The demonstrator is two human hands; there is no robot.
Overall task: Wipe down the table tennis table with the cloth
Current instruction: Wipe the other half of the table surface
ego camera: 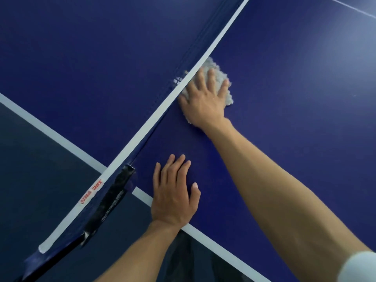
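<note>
The blue table tennis table [295, 98] fills the view, its white edge line running from lower right toward the left. A fluffy white cloth [220, 77] lies on the right half, right against the net. My right hand [205, 98] presses flat on the cloth with fingers spread and straight; most of the cloth is hidden under the palm. My left hand [175, 192] rests flat on the bare blue surface near the table's side edge, fingers straight, holding nothing.
The net [142, 127] with its white top band crosses diagonally from lower left to upper right. Its black clamp post [109, 198] sits at the table edge beside my left hand. Dark floor [30, 180] lies beyond the edge at lower left.
</note>
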